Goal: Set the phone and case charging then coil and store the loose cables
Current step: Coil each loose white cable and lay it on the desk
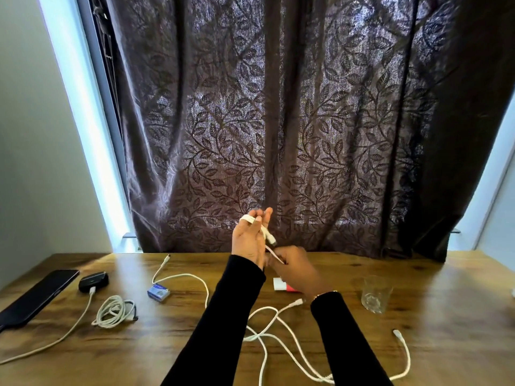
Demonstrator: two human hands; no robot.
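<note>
Loose white cables tangled on the table just below both wrists; right hand pinches a white cable beside the left wrist; left hand raised, fingers extended, that cable looped over them, connector hanging at the palm; coiled cable, case with cable plugged in, phone well left of left hand; glass right of right hand; curtain beyond.
</note>
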